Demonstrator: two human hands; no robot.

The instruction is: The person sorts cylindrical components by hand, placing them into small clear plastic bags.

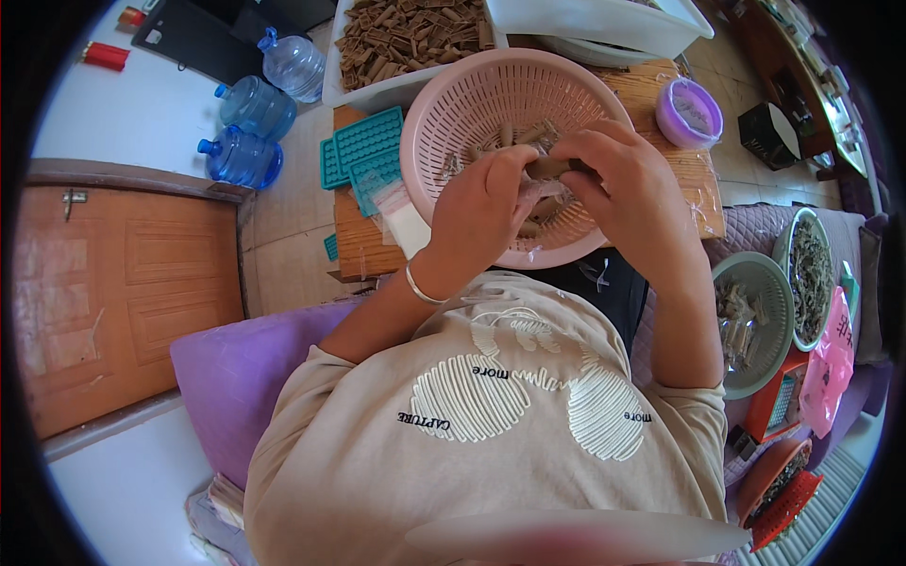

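left hand [486, 203] pinched clear wrapper | right hand [618, 179] gripped brown stick [547, 168] | both over pink basket [453, 104], frame centre-top | teal moulds [363, 151] on counter [703, 179] left

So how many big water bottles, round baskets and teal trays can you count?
Blue water bottles: 3
Round baskets: 3, one pink, two green
Teal moulded trays: 2 in clear view; further overlapped ones can't be separated
Total: 8
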